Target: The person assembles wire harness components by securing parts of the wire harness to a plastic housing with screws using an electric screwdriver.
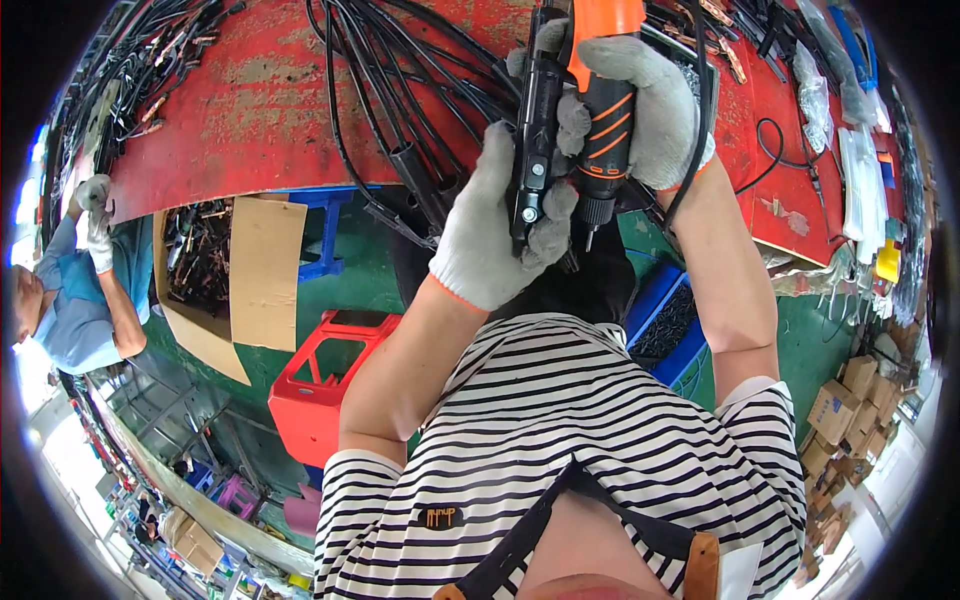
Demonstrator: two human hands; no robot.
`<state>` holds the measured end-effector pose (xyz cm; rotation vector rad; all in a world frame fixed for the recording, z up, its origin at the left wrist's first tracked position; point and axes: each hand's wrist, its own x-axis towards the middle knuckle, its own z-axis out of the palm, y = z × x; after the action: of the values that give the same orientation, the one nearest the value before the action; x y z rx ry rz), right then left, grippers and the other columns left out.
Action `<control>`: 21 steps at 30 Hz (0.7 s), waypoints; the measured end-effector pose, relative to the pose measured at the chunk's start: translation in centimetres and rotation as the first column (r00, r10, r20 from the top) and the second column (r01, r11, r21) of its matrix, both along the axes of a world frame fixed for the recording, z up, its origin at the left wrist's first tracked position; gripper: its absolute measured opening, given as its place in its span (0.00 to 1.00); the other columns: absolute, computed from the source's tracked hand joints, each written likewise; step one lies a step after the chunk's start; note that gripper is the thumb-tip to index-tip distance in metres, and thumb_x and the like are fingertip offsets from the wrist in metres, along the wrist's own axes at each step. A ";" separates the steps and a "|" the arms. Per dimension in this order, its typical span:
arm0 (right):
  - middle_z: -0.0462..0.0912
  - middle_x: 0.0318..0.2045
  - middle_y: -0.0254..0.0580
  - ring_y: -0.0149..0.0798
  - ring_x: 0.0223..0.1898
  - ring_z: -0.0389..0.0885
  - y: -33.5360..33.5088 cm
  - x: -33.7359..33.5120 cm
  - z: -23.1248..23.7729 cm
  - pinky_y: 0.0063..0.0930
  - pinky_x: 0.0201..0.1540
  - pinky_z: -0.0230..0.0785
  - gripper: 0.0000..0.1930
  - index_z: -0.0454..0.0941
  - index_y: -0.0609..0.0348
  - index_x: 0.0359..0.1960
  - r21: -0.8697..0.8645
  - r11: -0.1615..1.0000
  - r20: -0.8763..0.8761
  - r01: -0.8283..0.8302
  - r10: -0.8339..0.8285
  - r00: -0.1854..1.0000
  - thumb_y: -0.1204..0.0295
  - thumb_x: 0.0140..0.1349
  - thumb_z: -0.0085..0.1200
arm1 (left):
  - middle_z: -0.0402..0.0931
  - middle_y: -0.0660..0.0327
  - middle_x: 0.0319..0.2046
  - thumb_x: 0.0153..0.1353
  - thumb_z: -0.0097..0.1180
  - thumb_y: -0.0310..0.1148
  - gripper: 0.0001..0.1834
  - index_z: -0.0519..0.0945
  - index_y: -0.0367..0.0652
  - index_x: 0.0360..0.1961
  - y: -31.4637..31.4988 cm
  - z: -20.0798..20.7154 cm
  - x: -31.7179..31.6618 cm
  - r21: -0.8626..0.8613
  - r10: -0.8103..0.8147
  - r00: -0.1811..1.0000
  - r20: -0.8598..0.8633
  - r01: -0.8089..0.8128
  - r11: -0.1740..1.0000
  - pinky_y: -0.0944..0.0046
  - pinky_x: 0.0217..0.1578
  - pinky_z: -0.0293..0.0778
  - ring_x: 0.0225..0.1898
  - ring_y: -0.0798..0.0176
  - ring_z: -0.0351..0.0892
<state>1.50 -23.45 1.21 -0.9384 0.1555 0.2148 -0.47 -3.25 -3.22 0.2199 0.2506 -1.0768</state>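
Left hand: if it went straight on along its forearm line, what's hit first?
Probably the orange-and-black power driver in the right hand; the left hand, gripping a black bar-like part, points up-right toward it. Depth is unclear, so it might pass above or below.

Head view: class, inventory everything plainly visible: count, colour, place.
Driver: one, orange and black, right hand
Part: one, black, left hand
Table: at least one, red, top
Cables: many, black, on table
Carton: one, brown, left
Stool: one, red, centre left
Stand: one, blue, by table
Bin: one, blue, right of centre
Boxes: several, brown, lower right
Bags: several, clear, right
Coworker: one, blue top, far left
Shirt: one, striped black and white, bottom
Left hand: one, grey glove, centre
Right hand: one, grey glove, top
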 end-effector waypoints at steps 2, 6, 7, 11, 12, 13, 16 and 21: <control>0.88 0.44 0.46 0.34 0.26 0.86 0.0 -0.5 0.9 0.30 0.30 0.83 0.18 0.80 0.58 0.55 -0.048 0.999 0.011 0.010 -0.010 1.000 0.62 0.69 0.61 | 0.78 0.61 0.27 0.79 0.43 0.63 0.32 0.81 0.43 0.50 -0.2 -0.3 -0.1 0.030 0.028 0.999 0.028 -0.029 0.999 0.69 0.18 0.64 0.18 0.67 0.69; 0.86 0.36 0.45 0.38 0.27 0.86 -2.1 -2.2 2.9 0.33 0.35 0.84 0.17 0.80 0.61 0.53 -0.389 0.917 -0.002 0.089 -0.098 0.995 0.63 0.70 0.59 | 0.71 0.65 0.21 0.79 0.44 0.61 0.29 0.82 0.44 0.44 -0.2 0.9 -0.1 0.187 0.097 0.995 0.036 -0.102 0.977 0.71 0.14 0.57 0.14 0.72 0.60; 0.86 0.35 0.45 0.41 0.29 0.87 -4.0 -2.8 2.7 0.36 0.40 0.85 0.16 0.80 0.62 0.52 -0.404 0.910 0.096 0.096 -0.062 0.993 0.64 0.70 0.57 | 0.71 0.65 0.21 0.79 0.44 0.61 0.29 0.82 0.44 0.44 -0.4 1.1 0.0 0.182 0.095 0.995 0.038 -0.100 0.978 0.71 0.14 0.57 0.14 0.72 0.60; 0.77 0.31 0.39 0.37 0.29 0.75 -3.3 -4.9 5.4 0.40 0.38 0.69 0.25 0.76 0.63 0.58 -0.083 0.853 0.464 0.515 -0.425 0.778 0.55 0.71 0.53 | 0.69 0.66 0.21 0.79 0.45 0.61 0.29 0.81 0.44 0.44 -0.7 1.3 0.0 0.246 0.076 0.997 0.025 -0.080 0.966 0.72 0.14 0.55 0.13 0.73 0.58; 0.74 0.34 0.37 0.36 0.35 0.72 -4.7 -5.4 5.9 0.40 0.43 0.64 0.26 0.75 0.61 0.59 0.125 0.942 0.516 0.311 -0.329 0.791 0.54 0.70 0.54 | 0.69 0.67 0.20 0.79 0.45 0.61 0.29 0.81 0.44 0.44 -0.9 1.3 -0.1 0.248 0.070 0.997 0.016 -0.072 0.966 0.72 0.13 0.55 0.13 0.73 0.57; 0.72 0.36 0.34 0.33 0.36 0.70 -4.5 -5.7 6.0 0.38 0.44 0.61 0.27 0.74 0.59 0.62 0.161 0.941 0.588 0.298 -0.334 0.737 0.54 0.69 0.55 | 0.69 0.67 0.20 0.79 0.45 0.61 0.29 0.81 0.44 0.44 -1.0 1.4 -0.1 0.252 0.067 0.998 0.017 -0.070 0.965 0.72 0.13 0.55 0.13 0.73 0.57; 0.73 0.36 0.34 0.34 0.36 0.70 -4.3 -5.8 6.5 0.40 0.45 0.62 0.27 0.74 0.56 0.63 0.137 0.953 0.679 0.270 -0.289 0.675 0.54 0.69 0.55 | 0.67 0.67 0.19 0.80 0.44 0.60 0.29 0.81 0.44 0.45 -1.4 1.7 -0.3 0.284 0.081 0.996 0.035 -0.088 0.955 0.72 0.13 0.53 0.12 0.73 0.56; 0.73 0.38 0.33 0.36 0.37 0.71 -2.8 -5.5 5.8 0.43 0.48 0.65 0.26 0.76 0.51 0.63 0.005 0.977 0.744 0.212 -0.145 0.653 0.53 0.68 0.56 | 0.66 0.67 0.18 0.80 0.44 0.59 0.27 0.80 0.46 0.41 -1.7 1.8 -0.4 0.281 0.111 0.993 0.026 -0.114 0.953 0.72 0.12 0.53 0.12 0.73 0.56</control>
<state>-3.95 -26.21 6.97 -1.0204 -0.5136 -0.3801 -0.83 -4.93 -1.37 0.4617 0.4035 -0.9242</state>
